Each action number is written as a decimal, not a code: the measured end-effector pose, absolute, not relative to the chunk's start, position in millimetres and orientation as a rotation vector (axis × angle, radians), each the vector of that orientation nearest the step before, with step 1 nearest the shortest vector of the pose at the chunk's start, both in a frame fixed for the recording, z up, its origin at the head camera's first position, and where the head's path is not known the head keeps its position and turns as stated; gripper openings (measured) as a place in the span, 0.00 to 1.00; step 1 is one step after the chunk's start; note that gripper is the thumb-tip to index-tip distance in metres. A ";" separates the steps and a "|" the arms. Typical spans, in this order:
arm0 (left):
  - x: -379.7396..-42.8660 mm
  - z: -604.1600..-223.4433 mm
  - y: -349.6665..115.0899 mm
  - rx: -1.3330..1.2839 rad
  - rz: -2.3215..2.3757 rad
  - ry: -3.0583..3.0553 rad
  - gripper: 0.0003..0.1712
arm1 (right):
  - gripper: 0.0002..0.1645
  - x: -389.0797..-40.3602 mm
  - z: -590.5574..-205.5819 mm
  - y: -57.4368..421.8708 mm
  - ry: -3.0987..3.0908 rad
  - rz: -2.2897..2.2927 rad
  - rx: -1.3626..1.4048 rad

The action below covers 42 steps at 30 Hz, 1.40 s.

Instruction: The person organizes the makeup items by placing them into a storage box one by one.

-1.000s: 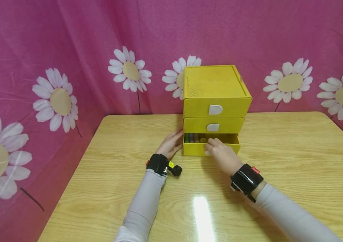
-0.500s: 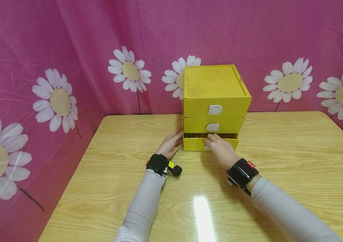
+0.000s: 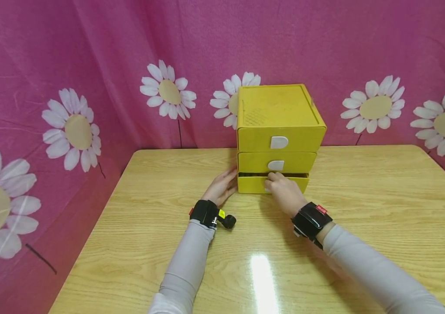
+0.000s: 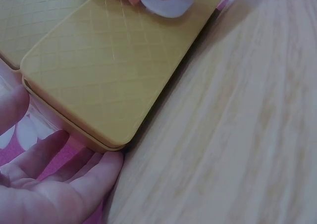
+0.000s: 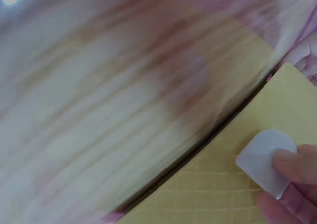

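A yellow three-drawer cabinet (image 3: pixel 279 107) stands at the back of the wooden table. Its bottom drawer (image 3: pixel 251 185) sticks out slightly, leaving a dark slit along the top; its contents are hidden. My right hand (image 3: pixel 285 192) pinches the white handle (image 5: pixel 265 157) of that drawer, with the thumb on the handle's face in the right wrist view. At the cabinet's lower left side is my left hand (image 3: pixel 220 187), its fingers extended. In the left wrist view its fingertips (image 4: pixel 113 159) touch the cabinet's edge beside the drawer front.
The upper two drawers, with white handles (image 3: pixel 279 142), sit closed. A pink curtain (image 3: pixel 207 35) with white daisies hangs right behind the cabinet and along the left. The wooden table (image 3: pixel 148 187) extends to both sides, with a bright light reflection near the front.
The bottom drawer has slid inward from well out to a narrow gap, covering the coloured items seen in it. My right hand moved forward with it; the left hand stayed put.
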<state>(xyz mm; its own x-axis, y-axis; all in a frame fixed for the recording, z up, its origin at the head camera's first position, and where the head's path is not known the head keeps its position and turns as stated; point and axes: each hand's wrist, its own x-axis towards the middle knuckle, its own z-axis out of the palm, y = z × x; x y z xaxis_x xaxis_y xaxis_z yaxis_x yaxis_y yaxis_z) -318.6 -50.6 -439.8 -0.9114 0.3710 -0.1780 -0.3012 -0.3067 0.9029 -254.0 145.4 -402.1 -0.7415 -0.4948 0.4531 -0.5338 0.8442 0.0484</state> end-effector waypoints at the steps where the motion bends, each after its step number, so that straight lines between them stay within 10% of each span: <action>1: -318.5 -439.8 -50.5 0.089 2.247 1.532 0.30 | 0.09 -254.7 -402.5 145.6 -2.563 0.116 0.756; 42: -318.6 -439.1 -50.6 0.071 2.243 1.546 0.30 | 0.08 -256.1 -379.9 145.2 -2.698 0.146 0.790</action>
